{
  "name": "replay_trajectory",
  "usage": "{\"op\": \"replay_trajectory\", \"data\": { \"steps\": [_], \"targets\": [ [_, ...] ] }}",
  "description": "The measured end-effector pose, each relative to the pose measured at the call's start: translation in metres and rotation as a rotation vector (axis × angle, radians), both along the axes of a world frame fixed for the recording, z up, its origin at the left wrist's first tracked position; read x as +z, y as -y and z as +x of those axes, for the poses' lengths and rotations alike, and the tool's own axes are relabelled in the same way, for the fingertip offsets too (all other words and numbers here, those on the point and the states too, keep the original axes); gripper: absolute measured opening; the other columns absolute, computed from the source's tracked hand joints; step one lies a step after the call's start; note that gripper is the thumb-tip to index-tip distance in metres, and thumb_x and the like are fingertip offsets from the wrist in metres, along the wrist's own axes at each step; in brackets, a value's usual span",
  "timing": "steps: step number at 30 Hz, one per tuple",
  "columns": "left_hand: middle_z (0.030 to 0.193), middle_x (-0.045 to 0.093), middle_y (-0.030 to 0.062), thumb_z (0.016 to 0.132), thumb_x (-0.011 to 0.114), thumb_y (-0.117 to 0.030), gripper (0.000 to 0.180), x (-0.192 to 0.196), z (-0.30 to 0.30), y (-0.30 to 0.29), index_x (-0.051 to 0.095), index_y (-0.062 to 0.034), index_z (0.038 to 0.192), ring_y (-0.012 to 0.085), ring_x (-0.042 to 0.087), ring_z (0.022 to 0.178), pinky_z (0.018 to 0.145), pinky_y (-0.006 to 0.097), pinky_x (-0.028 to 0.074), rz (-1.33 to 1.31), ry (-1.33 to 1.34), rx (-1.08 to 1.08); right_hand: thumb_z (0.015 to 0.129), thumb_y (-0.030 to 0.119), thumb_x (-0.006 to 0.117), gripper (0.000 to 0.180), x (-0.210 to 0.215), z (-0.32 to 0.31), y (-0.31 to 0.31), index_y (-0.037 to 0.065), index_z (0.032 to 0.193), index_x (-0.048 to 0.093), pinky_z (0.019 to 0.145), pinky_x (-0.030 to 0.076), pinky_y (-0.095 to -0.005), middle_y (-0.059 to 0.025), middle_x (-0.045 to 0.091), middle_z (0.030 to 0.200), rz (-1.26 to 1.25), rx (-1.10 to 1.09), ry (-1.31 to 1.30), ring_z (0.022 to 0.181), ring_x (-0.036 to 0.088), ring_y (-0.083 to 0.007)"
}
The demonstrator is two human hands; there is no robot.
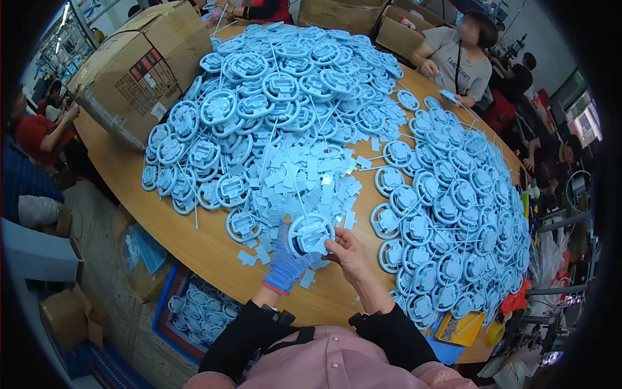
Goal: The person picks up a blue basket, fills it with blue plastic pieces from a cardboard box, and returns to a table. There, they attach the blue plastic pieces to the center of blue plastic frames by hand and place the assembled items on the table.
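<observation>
- The blue ring part (311,223) is at the near edge of the flat-piece heap, held up before the person's chest. The left hand (290,262), in a striped glove, has its fingers closed around its left side; the knit may slip on smooth plastic if the grip becomes loose.
- The bare right hand (350,255) holds the lower right of the ring, thumb and fingers narrow. If the thumb presses unevenly, I think that the middle part can sit crooked. Whether a loose plate lies under this thumb, I cannot tell.
- A thin rod (300,198) seems to point from the ring away from the person, over the flat pieces (288,176). With a turn of the wrists, it could sweep some of these pieces aside, or bend.
- Some flat pieces lie scattered near the left hand on the table (337,295); a sleeve could push them over the near edge.
- The left pile of rings (282,87) is high, and its rods cross each other. Pulling one ring carelessly might bring down several.
- The right pile (447,207) reaches close to the yellow tray (461,329); if rings slide, they may disturb its small contents.
</observation>
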State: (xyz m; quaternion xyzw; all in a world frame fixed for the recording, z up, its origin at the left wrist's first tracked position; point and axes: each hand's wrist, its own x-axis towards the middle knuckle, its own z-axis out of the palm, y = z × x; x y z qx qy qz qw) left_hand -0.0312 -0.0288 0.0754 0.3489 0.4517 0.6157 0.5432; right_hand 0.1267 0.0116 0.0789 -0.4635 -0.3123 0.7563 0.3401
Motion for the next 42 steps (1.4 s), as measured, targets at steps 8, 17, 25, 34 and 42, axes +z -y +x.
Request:
{"op": "replay_trajectory", "data": {
  "steps": [8, 17, 25, 34, 42],
  "targets": [
    [0.123, 0.052, 0.013, 0.074, 0.078, -0.012, 0.079, -0.002, -0.008, -0.003, 0.032, 0.0006, 0.137, 0.0201, 0.054, 0.112, 0.09, 0.031, 0.049, -0.163, -0.119, 0.035, 0.089, 0.019, 0.065, 0.042, 0.0, -0.001, -0.001, 0.002, 0.123, 0.048, 0.076, 0.054, -0.0301, -0.0072, 0.062, 0.11, -0.07, 0.028, -0.023, 0.095, 0.061, -0.0145],
    [0.118, 0.055, 0.0127, 0.082, 0.072, -0.026, 0.061, -0.017, -0.007, 0.007, 0.045, 0.0022, 0.129, 0.0193, 0.054, 0.108, 0.092, 0.032, 0.045, -0.103, -0.31, 0.027, 0.087, 0.011, 0.064, 0.037, -0.007, -0.001, 0.014, 0.002, 0.12, 0.049, 0.075, 0.056, -0.0343, -0.0095, 0.06, 0.107, -0.04, -0.009, 0.025, 0.095, 0.061, -0.0173],
    [0.109, 0.057, 0.0072, 0.082, 0.073, -0.014, 0.059, -0.017, 0.007, 0.008, 0.042, 0.0014, 0.13, 0.012, 0.057, 0.092, 0.076, 0.026, 0.05, -0.324, 0.025, 0.143, 0.084, 0.009, 0.068, 0.017, -0.016, -0.003, 0.01, 0.002, 0.093, 0.055, 0.065, 0.055, -0.029, -0.0044, 0.058, 0.08, 0.313, -0.087, 0.315, 0.067, 0.057, -0.0111],
    [0.111, 0.055, 0.0072, 0.079, 0.072, -0.008, 0.06, -0.008, 0.0, -0.004, 0.041, 0.0013, 0.129, 0.0135, 0.055, 0.098, 0.083, 0.027, 0.048, -0.157, 0.115, 0.174, 0.089, 0.016, 0.064, 0.015, 0.0, -0.014, -0.005, 0.005, 0.091, 0.054, 0.065, 0.058, -0.0333, -0.0052, 0.061, 0.081, -0.163, -0.163, -0.089, 0.067, 0.064, -0.0157],
    [0.115, 0.054, 0.0096, 0.075, 0.076, -0.009, 0.066, -0.003, -0.001, 0.005, 0.041, 0.0022, 0.13, 0.0151, 0.054, 0.103, 0.087, 0.028, 0.048, -0.187, 0.052, 0.12, 0.087, 0.02, 0.068, 0.026, 0.0, -0.015, 0.005, 0.004, 0.103, 0.055, 0.071, 0.054, -0.0288, -0.0062, 0.063, 0.094, 0.066, -0.077, 0.237, 0.083, 0.063, -0.0138]
  ]
}}
